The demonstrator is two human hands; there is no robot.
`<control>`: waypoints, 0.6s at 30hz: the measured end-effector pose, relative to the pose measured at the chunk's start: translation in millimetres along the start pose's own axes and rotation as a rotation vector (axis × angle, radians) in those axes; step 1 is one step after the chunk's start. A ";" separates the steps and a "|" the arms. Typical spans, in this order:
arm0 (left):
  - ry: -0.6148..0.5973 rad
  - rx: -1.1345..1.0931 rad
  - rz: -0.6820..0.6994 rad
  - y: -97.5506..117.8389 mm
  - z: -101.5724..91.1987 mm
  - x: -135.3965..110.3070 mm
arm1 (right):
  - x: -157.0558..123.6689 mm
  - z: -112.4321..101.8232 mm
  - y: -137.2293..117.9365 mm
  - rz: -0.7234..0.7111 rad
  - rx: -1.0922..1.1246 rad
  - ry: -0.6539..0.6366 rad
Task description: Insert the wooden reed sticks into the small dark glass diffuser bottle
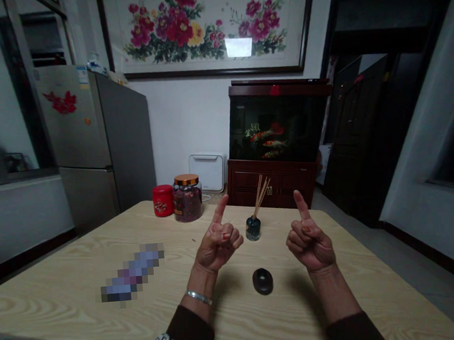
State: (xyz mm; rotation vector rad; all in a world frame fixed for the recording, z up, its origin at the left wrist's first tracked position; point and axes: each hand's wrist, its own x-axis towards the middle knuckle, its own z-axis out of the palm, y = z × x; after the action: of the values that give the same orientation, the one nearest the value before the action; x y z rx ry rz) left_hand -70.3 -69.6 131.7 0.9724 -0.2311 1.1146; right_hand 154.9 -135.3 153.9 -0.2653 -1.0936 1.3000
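Left hand (217, 246) and right hand (310, 245) empty, index fingers up

Both hands hover with their other fingers curled, grasping nothing. A black ring (263, 281) lies between them on the pale wood table (63, 287). Beyond stands a reed diffuser (253, 228), then a jar of dried petals (187, 202) beside a red tin (163, 200).

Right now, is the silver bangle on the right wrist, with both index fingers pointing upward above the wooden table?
No: the head view shows the silver bangle on the left wrist; the left hand and right hand do point their index fingers upward above the wooden table.
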 end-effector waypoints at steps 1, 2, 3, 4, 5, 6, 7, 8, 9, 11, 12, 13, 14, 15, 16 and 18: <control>0.002 0.005 -0.001 -1.0 -1.4 0.5 | 0.6 -1.0 0.9 0.003 0.002 0.001; 0.002 0.008 -0.002 -2.3 -2.7 0.9 | 1.1 -2.2 2.0 0.006 0.002 0.003; 0.001 0.010 -0.004 -3.7 -4.2 1.1 | 1.3 -3.8 3.2 0.008 -0.001 0.003; -0.001 0.011 -0.006 -5.1 -5.7 1.1 | 1.3 -5.7 4.5 0.010 -0.010 0.005; -0.004 0.012 -0.012 -6.6 -7.7 1.0 | 1.3 -8.3 5.9 0.011 -0.022 0.007; -0.007 0.013 -0.019 -8.2 -10.1 1.0 | 1.4 -11.6 7.5 0.011 -0.033 0.010; -0.003 0.018 -0.028 -9.8 -13.3 1.2 | 1.7 -15.9 9.4 0.011 -0.043 0.016; 0.011 0.028 -0.039 -11.7 -17.5 1.9 | 2.7 -21.3 11.6 0.012 -0.051 0.026; 0.038 0.045 -0.055 -14.1 -22.8 3.3 | 4.7 -27.9 14.5 0.019 -0.064 0.043; 0.146 0.116 -0.114 -21.2 -37.0 8.2 | 12.4 -44.7 22.9 0.062 -0.130 0.111; 0.222 0.178 -0.158 -26.2 -45.6 11.9 | 18.4 -54.6 28.9 0.102 -0.200 0.166; 0.308 0.262 -0.209 -32.4 -55.0 16.3 | 25.9 -65.3 36.1 0.152 -0.301 0.233; 0.391 0.368 -0.259 -39.7 -64.7 21.1 | 34.5 -76.4 44.4 0.207 -0.429 0.308; 0.466 0.488 -0.300 -47.9 -74.4 26.0 | 44.0 -87.5 53.8 0.255 -0.578 0.382; 0.522 0.608 -0.325 -56.8 -83.8 30.7 | 54.0 -98.2 63.8 0.286 -0.729 0.442; 0.582 0.785 -0.333 -75.5 -101.0 38.6 | 73.5 -117.2 84.2 0.288 -0.955 0.502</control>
State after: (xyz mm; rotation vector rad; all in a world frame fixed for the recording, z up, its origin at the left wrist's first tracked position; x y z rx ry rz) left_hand -19.0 24.4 54.7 1.2503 0.8708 1.1365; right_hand 181.9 1.5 71.4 -1.4213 -1.1829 0.7831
